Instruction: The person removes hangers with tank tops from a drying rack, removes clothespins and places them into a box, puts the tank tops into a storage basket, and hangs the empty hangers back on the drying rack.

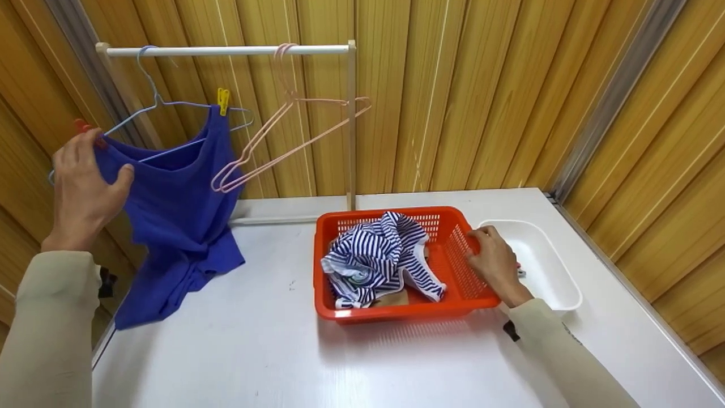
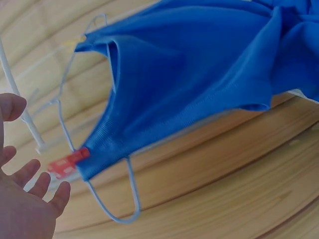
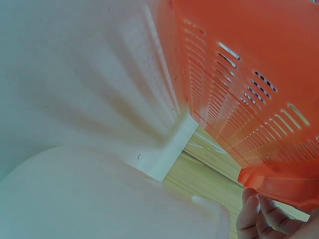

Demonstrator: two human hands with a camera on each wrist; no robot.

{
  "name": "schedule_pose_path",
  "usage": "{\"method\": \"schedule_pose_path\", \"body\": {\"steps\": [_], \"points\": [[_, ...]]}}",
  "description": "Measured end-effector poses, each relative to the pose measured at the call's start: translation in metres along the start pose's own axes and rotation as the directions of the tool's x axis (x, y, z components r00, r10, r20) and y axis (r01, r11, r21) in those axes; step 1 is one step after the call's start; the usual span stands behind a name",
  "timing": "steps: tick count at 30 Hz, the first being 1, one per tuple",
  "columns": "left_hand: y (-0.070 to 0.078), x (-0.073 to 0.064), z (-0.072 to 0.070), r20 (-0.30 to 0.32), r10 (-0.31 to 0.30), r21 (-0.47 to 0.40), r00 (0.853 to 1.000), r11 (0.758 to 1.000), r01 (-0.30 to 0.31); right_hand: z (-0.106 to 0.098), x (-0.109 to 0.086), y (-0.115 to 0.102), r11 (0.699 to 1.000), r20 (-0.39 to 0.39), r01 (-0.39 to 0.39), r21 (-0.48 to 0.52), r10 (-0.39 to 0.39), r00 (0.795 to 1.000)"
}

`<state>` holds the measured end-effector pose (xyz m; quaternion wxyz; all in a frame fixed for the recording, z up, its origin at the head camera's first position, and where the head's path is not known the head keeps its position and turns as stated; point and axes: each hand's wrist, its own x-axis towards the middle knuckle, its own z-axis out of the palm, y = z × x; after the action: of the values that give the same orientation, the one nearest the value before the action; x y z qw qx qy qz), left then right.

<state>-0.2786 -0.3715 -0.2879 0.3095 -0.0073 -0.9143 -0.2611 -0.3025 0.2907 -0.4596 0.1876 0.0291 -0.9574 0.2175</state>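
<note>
A blue sleeveless garment [image 1: 181, 221] hangs on a light blue wire hanger [image 1: 187, 103]. A yellow clothespin [image 1: 223, 101] clips one shoulder, and a red clothespin [image 2: 67, 164] the other. Beside the red one is my left hand [image 1: 85, 184], its fingers spread; the left wrist view shows a gap between fingertips and clothespin. My right hand [image 1: 494, 259] grips the right rim of a red plastic basket [image 1: 396, 311], fingers curled at the edge. Inside the basket lies a crumpled garment with navy and white stripes [image 1: 368, 249].
Pink wire hangers [image 1: 266, 136] hang from the white rod [image 1: 226, 51] of a rack at the back left. Right of the basket stands a white tub [image 1: 552, 272], partly behind my right hand. Wood-patterned walls [image 1: 430, 113] enclose the white table [image 1: 255, 351].
</note>
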Motion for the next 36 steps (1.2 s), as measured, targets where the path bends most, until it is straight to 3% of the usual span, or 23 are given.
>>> {"method": "schedule_pose_path", "body": {"steps": [8, 12, 17, 24, 28, 32, 36], "points": [[-0.028, 0.005, -0.002, 0.059, -0.08, 0.059, 0.995, 0.995, 0.076, 0.002, -0.001, -0.001, 1.0, 0.011, -0.018, -0.002, 0.018, 1.0], [-0.04, 0.004, -0.003, 0.097, -0.151, 0.097, 0.984, 0.985, 0.141, 0.001, -0.002, -0.002, 1.0, 0.018, -0.026, 0.002, 0.026, 1.0], [-0.048, 0.0, -0.003, 0.128, -0.209, 0.079, 0.969, 0.976, 0.2, 0.002, -0.003, -0.001, 1.0, -0.003, -0.005, -0.004, 0.005, 1.0], [-0.043, 0.005, -0.005, 0.101, -0.256, 0.097, 0.961, 0.964, 0.247, 0.001, -0.002, -0.001, 1.0, 0.004, -0.018, 0.005, 0.018, 1.0], [-0.036, 0.009, -0.007, 0.112, -0.246, 0.088, 0.963, 0.968, 0.237, 0.001, -0.001, -0.002, 1.0, 0.01, -0.028, 0.003, 0.028, 1.0], [-0.03, 0.011, -0.01, 0.14, -0.228, 0.076, 0.964, 0.973, 0.219, 0.001, -0.001, -0.002, 0.999, 0.012, -0.033, -0.001, 0.033, 0.999], [-0.022, 0.014, -0.015, 0.234, -0.207, 0.011, 0.95, 0.977, 0.211, 0.001, -0.001, -0.002, 0.999, 0.014, -0.032, 0.0, 0.032, 0.999]]}}
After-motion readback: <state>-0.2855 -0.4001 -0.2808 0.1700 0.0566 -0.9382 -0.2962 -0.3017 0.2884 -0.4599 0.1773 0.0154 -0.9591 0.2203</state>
